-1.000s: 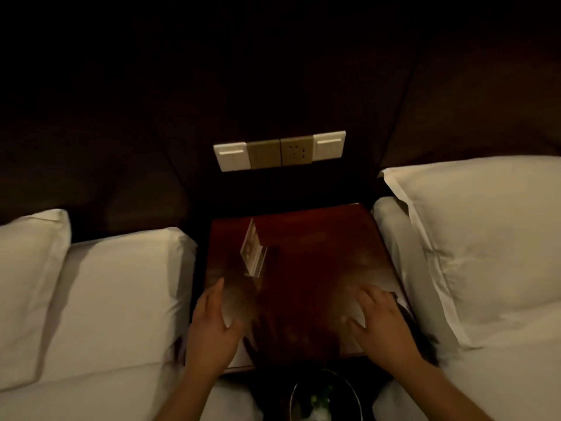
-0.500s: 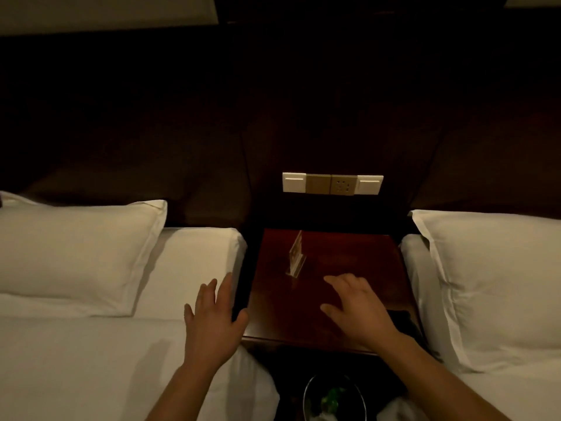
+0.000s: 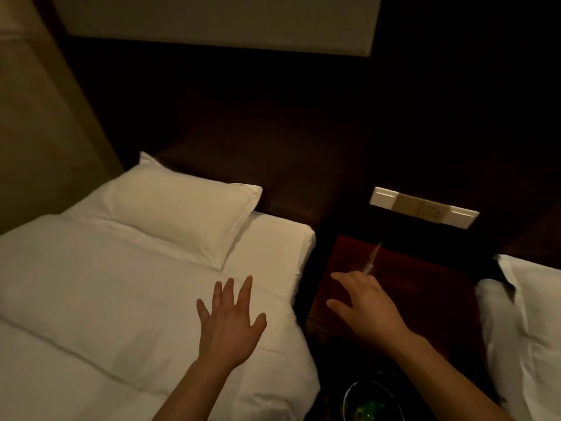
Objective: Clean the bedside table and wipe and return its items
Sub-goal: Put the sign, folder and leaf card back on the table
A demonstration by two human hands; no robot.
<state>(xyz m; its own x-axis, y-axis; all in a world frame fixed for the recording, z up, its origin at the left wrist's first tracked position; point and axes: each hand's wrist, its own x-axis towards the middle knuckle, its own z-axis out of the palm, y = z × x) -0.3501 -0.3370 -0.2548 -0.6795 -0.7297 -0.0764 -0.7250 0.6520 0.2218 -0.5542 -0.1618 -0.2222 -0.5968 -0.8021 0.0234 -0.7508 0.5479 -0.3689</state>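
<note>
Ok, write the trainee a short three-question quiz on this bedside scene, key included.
1. True or false: the left hand grips a cloth.
2. The small card stand stands on: A a chair; B the bedside table; C a shelf.
3. Which hand is over the bedside table?
Key: 1 false, its fingers are spread and hold nothing; 2 B; 3 the right hand.
</note>
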